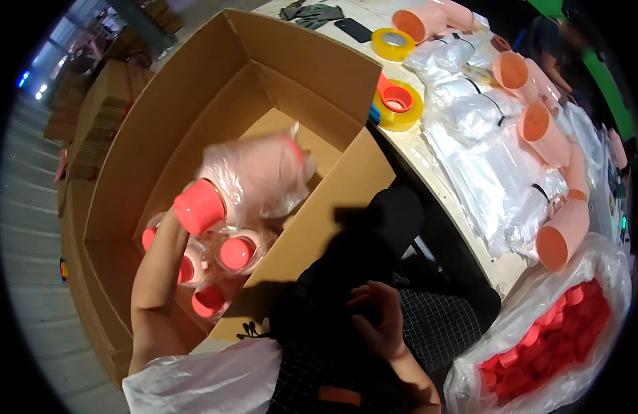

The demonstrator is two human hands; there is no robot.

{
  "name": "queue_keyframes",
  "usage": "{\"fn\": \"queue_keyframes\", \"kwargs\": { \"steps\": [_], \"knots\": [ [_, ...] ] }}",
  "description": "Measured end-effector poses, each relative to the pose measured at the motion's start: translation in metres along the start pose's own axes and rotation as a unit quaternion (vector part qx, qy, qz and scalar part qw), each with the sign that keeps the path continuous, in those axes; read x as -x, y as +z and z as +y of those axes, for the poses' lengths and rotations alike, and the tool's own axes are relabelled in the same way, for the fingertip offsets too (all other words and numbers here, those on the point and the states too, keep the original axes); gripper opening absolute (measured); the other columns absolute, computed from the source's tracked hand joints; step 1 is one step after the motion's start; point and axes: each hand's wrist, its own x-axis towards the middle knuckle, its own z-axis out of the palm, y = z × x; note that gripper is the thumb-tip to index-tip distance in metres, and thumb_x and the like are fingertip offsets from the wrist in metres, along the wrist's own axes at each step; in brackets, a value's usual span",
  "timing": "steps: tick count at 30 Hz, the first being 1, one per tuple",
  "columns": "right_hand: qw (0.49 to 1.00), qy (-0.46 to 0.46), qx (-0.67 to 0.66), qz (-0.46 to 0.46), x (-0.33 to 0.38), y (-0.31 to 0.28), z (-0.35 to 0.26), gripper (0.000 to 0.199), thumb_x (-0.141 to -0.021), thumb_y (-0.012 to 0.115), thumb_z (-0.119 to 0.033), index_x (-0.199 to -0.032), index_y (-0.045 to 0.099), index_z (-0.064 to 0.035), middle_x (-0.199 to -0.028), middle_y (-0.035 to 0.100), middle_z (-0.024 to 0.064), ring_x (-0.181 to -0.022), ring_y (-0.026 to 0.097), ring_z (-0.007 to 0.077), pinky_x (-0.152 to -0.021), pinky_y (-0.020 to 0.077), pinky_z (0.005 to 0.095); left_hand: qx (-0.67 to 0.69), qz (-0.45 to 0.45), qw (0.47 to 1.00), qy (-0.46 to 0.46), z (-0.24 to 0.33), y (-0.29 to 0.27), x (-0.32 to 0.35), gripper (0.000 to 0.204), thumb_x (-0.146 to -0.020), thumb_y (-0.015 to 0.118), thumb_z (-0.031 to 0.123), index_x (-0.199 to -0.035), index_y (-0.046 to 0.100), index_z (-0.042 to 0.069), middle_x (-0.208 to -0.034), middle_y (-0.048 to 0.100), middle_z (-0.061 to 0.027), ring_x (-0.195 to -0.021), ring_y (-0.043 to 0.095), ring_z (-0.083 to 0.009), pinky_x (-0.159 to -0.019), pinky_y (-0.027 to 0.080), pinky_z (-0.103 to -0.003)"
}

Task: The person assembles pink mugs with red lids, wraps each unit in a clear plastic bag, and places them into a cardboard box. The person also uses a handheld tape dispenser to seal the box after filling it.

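Note:
A pink plastic jug with a red lid (253, 176), wrapped in a clear bag, is tilted on its side above the inside of a large cardboard box (319, 83). My left hand (171, 222) holds it from the lid end, with the fingers mostly hidden behind the jug. Lower in the box, several bagged jugs with red lids (237, 253) stand close together near my left forearm. My right hand (379, 319) hangs over my lap, holding nothing, its fingers apart and slightly curled.
The table (395, 148) at right bears yellow tape rolls (393, 44), a dark phone (353, 30), clear bags (470, 165) and pink jug bodies (562, 231). A lined sack of red lids (553, 338) stands lower right. Another person (550, 52) is at far right.

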Motion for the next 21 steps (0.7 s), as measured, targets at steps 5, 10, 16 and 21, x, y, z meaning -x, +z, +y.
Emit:
{"fn": "queue_keyframes", "kwargs": {
  "steps": [5,10,16,21],
  "knots": [
    [0.933,0.002,0.244,0.263,0.015,-0.093,-0.020,0.052,-0.080,0.071,0.004,-0.127,0.050,-0.0025,-0.116,0.061,0.0134,-0.095,0.063,0.0226,-0.087,0.0510,0.0350,-0.381,-0.036,0.923,0.025,-0.118,-0.009,-0.096,0.044,-0.096,0.061,0.022,-0.129,0.056,-0.006,-0.120,0.064,-0.0215,-0.106,0.065,-0.0319,-0.089,0.055,-0.038],
    [0.651,-0.060,0.575,0.492,0.024,-0.241,-0.080,0.044,-0.078,0.072,-0.004,-0.119,0.056,-0.0006,-0.112,0.059,0.0169,-0.102,0.058,0.0321,-0.090,0.0465,0.0405,-0.552,0.006,0.833,0.024,-0.126,-0.022,-0.093,0.054,-0.093,0.065,0.025,-0.134,0.051,-0.007,-0.125,0.061,-0.0260,-0.111,0.062,-0.0374,-0.092,0.053,-0.042],
    [0.489,-0.087,0.692,0.524,0.013,-0.378,-0.097,0.037,-0.074,0.070,-0.001,-0.110,0.066,-0.0085,-0.097,0.061,0.0132,-0.093,0.060,0.0344,-0.078,0.0494,0.0441,-0.675,0.209,0.649,0.282,-0.082,-0.062,-0.141,0.051,-0.096,0.064,0.023,-0.136,0.050,-0.006,-0.136,0.055,-0.0265,-0.124,0.053,-0.0415,-0.104,0.044,-0.043],
    [0.555,-0.203,0.608,0.530,-0.023,-0.232,-0.096,0.025,-0.076,0.069,-0.009,-0.101,0.070,-0.0079,-0.088,0.059,0.0108,-0.076,0.061,0.0295,-0.063,0.0505,0.0394,-0.459,-0.064,0.660,0.592,0.019,0.210,0.080,0.039,-0.099,0.056,0.014,-0.133,0.052,-0.004,-0.129,0.058,-0.0202,-0.125,0.051,-0.0361,-0.108,0.038,-0.043]
  ]
}}
